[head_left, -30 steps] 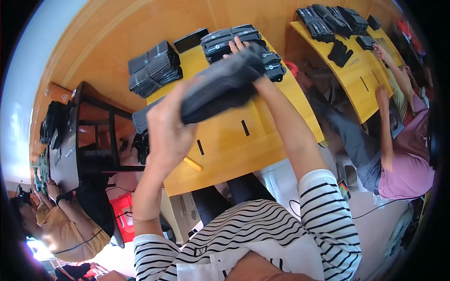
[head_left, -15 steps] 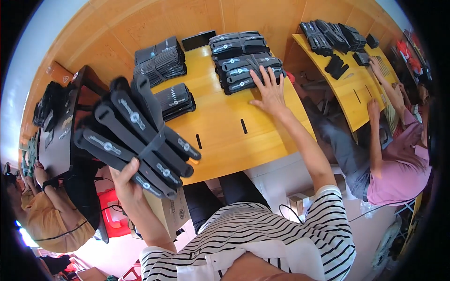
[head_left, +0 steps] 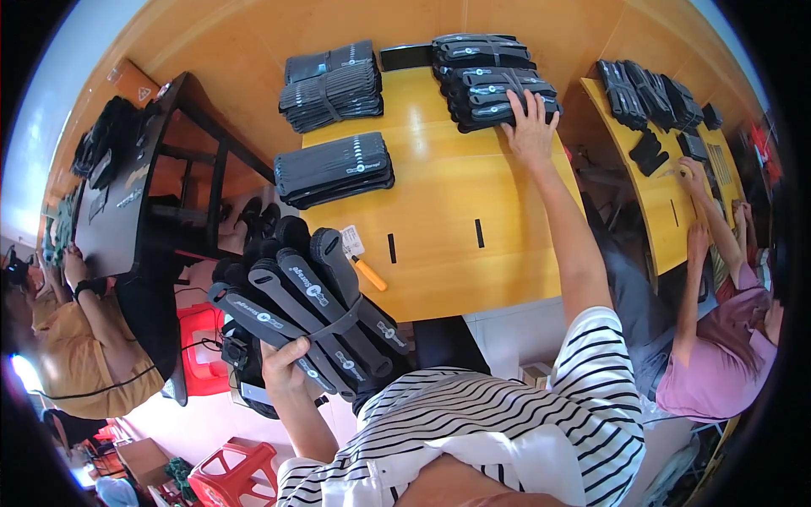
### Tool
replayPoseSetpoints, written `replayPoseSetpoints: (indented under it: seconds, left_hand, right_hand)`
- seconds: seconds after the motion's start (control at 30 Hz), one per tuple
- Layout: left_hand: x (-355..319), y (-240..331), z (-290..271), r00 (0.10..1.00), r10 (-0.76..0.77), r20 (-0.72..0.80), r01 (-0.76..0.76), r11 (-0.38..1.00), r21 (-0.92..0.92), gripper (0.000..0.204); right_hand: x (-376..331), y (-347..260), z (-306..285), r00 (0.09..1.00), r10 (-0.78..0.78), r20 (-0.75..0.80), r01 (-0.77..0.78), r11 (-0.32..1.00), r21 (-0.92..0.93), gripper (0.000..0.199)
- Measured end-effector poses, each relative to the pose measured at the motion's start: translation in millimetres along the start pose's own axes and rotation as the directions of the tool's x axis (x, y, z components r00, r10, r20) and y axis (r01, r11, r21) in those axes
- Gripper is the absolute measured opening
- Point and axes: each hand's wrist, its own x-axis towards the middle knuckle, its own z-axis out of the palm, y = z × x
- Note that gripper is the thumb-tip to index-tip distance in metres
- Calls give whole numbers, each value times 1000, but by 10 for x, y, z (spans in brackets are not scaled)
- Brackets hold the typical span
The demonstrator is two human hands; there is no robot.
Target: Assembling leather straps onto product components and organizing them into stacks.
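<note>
A bundle of dark grey straps [head_left: 306, 291] with pale print, tied round its middle by a band, hangs left of the table's near edge. My left hand [head_left: 285, 365] is closed round its lower side, the thumb on top. At the table's far right, my right hand [head_left: 532, 131] lies with fingers spread against the near side of a pile of banded strap bundles [head_left: 488, 91]; the fingers are not wrapped round any bundle.
The yellow table [head_left: 431, 186] also bears a large strap pile [head_left: 331, 97], a smaller stack [head_left: 334, 169], and an orange-handled tool [head_left: 369, 274] at its near left edge. People work at a black table [head_left: 127, 194] leftward and another yellow table [head_left: 642, 186] rightward. A red stool [head_left: 235, 473] stands low left.
The strap bundle in my left hand has come lower and nearer my body, uncovering the small stack and orange-handled tool. My right hand stays at the far pile. The whole view has shifted.
</note>
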Motion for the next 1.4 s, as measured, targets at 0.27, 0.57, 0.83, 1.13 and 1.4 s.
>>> replayPoseSetpoints:
  seconds: [0.27, 0.57, 0.83, 1.13, 1.4]
  left_hand:
    - [-28, -72, -35, 997, -63, 48, 65, 997, -34, 67]
    - [-169, -30, -198, 999, -18, 36, 19, 1000, -11, 66]
    - [-117, -81, -302, 999, -34, -6, 34, 999, -27, 65]
    - [-23, -145, -263, 985, -168, -29, 166, 984, -64, 63]
    - [56, -307, -139, 973, -218, 77, 228, 960, -163, 49]
  right_hand:
    - [-109, -53, -84, 1000, 7, 18, -6, 999, -42, 67]
    - [-286, -98, -199, 1000, 8, 11, -6, 995, -104, 60]
    - [-234, -87, -61, 998, 53, -14, -55, 988, -142, 60]
    - [-3, 461, 206, 987, -160, -17, 161, 984, 75, 60]
    - [-397, -299, -776, 972, -201, 121, 97, 814, 573, 50]
